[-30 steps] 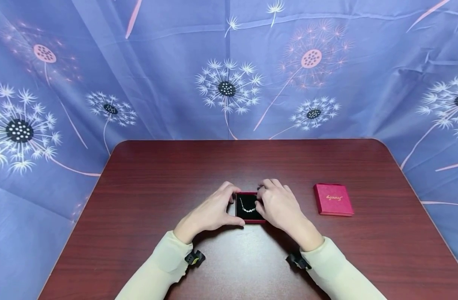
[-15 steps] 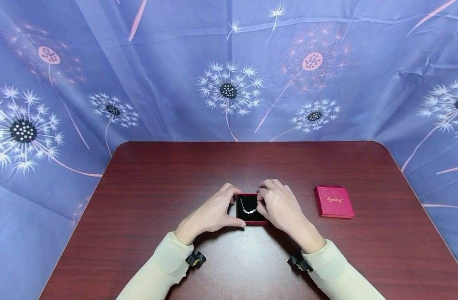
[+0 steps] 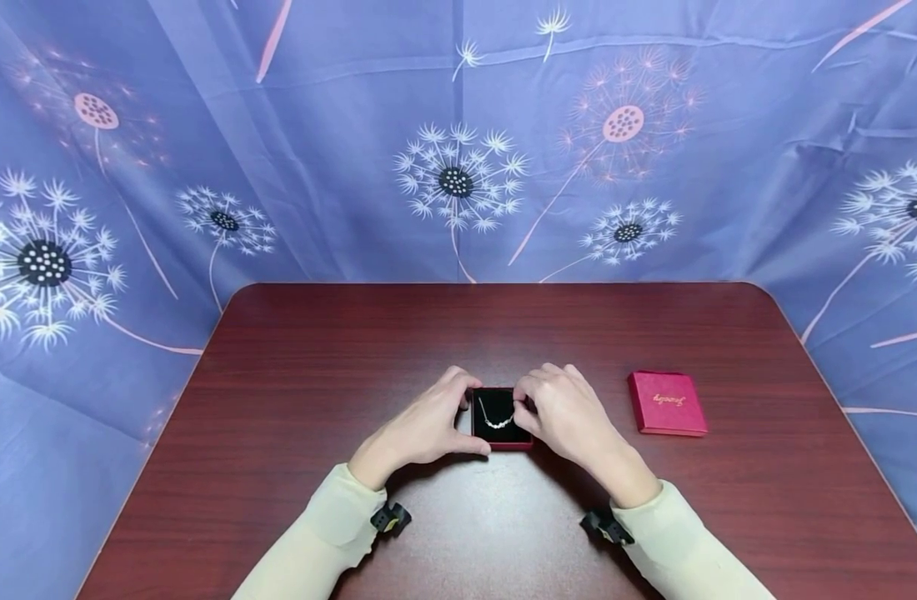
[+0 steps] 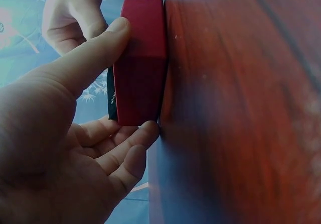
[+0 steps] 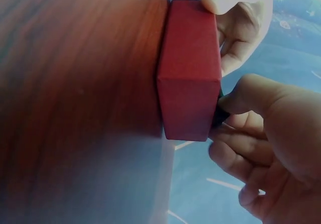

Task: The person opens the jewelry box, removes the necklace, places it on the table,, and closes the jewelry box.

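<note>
Left hand (image 3: pixel 424 423): holds box (image 5: pixel 190 108) between thumb and fingers | Right hand (image 3: pixel 567 412): pinches pad (image 3: pixel 499 402), fingertips narrow | Necklace (image 3: pixel 497 425): on pad, between hands | Advised: left grip firm, right pull gentle and level, lest necklace snag.

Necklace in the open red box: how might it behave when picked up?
The necklace would probably hang floppy, as it curves thinly across the black insert. Being slender, it looks light and perhaps fragile. Its shine hints it might be slippery.
</note>
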{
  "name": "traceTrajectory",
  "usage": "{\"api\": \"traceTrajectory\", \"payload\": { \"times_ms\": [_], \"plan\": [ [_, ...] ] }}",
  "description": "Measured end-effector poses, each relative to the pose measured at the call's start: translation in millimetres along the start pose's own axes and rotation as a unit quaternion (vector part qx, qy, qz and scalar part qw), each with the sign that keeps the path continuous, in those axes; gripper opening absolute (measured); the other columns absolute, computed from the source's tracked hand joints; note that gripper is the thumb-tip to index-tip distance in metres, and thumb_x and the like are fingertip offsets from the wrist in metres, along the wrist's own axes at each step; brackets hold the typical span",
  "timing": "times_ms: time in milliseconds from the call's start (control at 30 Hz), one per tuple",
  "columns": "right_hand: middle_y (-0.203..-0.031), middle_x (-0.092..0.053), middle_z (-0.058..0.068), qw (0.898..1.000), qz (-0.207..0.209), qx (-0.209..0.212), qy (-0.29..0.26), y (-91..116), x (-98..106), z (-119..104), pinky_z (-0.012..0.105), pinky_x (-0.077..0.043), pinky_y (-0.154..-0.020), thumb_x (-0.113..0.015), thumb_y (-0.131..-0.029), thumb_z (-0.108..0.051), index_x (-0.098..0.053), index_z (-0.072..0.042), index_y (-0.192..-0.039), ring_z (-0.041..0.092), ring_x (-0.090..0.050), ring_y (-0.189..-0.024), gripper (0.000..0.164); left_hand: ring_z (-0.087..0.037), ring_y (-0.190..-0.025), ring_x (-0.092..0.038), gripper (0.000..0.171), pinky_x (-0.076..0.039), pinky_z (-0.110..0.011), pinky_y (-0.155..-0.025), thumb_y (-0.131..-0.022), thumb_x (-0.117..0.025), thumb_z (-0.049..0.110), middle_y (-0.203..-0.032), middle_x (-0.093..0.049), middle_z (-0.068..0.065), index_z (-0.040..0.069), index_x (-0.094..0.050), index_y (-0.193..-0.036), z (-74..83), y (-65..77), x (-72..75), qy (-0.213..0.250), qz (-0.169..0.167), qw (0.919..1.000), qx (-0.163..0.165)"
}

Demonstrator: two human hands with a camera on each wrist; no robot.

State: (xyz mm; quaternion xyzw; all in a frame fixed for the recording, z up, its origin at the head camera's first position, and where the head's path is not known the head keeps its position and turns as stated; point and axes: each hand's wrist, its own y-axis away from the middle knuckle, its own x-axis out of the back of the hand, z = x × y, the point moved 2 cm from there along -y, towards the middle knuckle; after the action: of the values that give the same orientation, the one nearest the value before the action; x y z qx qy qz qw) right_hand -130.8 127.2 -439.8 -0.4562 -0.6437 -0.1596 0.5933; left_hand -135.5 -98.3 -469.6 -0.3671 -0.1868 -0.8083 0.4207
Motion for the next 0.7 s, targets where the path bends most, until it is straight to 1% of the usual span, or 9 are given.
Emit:
{"api": "traceTrajectory", "payload": {
  "times_ms": [100,167,300,400,500,567,700],
  "plan": [
    [-0.077,-0.066,-0.01,1.0,-0.008,-0.008,-0.026,0,0,1,0.035,-0.043,-0.07,-0.08,-0.08,-0.012,-0.072,-0.016,-0.083,0.016,-0.059,-0.077,0.01,-0.016,-0.11,-0.059,0.084,-0.052,-0.032,-0.093,-0.08,-0.095,0.04,-0.131,-0.052,0.001,0.006,-0.052,-0.144,-0.1,0.3,0.1,0.0,0.0,1.0,-0.001],
    [-0.076,-0.064,-0.011,0.999,-0.013,-0.016,-0.047,0,0,2,0.037,-0.046,-0.072,-0.08,-0.08,-0.011,-0.071,-0.017,-0.084,0.014,-0.057,-0.075,0.012,-0.016,-0.109,-0.059,0.084,-0.052,-0.032,-0.093,-0.08,-0.095,0.04,-0.131,-0.052,0.001,0.005,-0.052,-0.144,0.0,0.6,0.2,0.001,-0.001,1.0,-0.001],
    [-0.083,-0.067,-0.009,0.996,-0.02,-0.026,-0.083,-1,-3,5,0.041,-0.052,-0.076,-0.08,-0.082,-0.006,-0.07,-0.016,-0.089,0.013,-0.056,-0.078,0.015,-0.015,-0.109,-0.058,0.084,-0.052,-0.032,-0.093,-0.08,-0.095,0.039,-0.131,-0.052,0.0,0.005,-0.052,-0.144,0.6,0.8,0.6,0.002,-0.002,1.0,0.002],
    [-0.087,-0.067,-0.006,0.994,-0.026,-0.033,-0.106,0,-5,7,0.038,-0.053,-0.074,-0.079,-0.084,-0.003,-0.069,-0.014,-0.094,0.013,-0.056,-0.078,0.018,-0.014,-0.109,-0.058,0.084,-0.052,-0.032,-0.093,-0.08,-0.095,0.039,-0.131,-0.052,0.001,0.006,-0.052,-0.144,0.9,0.6,0.7,0.002,-0.004,1.0,0.005],
    [-0.086,-0.064,-0.005,0.991,-0.033,-0.046,-0.123,1,-6,9,0.033,-0.052,-0.069,-0.079,-0.086,-0.003,-0.067,-0.013,-0.099,0.011,-0.055,-0.074,0.02,-0.013,-0.11,-0.058,0.084,-0.052,-0.031,-0.093,-0.081,-0.095,0.04,-0.131,-0.051,0.001,0.006,-0.052,-0.145,1.3,0.3,0.7,0.002,-0.006,1.0,0.007],
    [-0.085,-0.064,-0.005,0.988,-0.039,-0.055,-0.137,1,-7,10,0.032,-0.052,-0.067,-0.079,-0.088,-0.003,-0.066,-0.011,-0.102,0.011,-0.057,-0.073,0.021,-0.013,-0.11,-0.058,0.084,-0.052,-0.031,-0.093,-0.08,-0.095,0.039,-0.131,-0.051,0.001,0.006,-0.052,-0.145,1.5,0.1,0.9,0.003,-0.007,0.9999,0.007],
    [-0.094,-0.069,-0.001,0.98,-0.056,-0.075,-0.175,0,-8,12,0.033,-0.057,-0.073,-0.079,-0.09,-0.004,-0.067,-0.007,-0.111,0.012,-0.064,-0.08,0.024,-0.014,-0.111,-0.059,0.085,-0.052,-0.032,-0.094,-0.08,-0.095,0.038,-0.131,-0.051,0.001,0.006,-0.052,-0.145,2.1,0.3,1.4,0.003,-0.007,0.9999,0.008]
  ]
}}
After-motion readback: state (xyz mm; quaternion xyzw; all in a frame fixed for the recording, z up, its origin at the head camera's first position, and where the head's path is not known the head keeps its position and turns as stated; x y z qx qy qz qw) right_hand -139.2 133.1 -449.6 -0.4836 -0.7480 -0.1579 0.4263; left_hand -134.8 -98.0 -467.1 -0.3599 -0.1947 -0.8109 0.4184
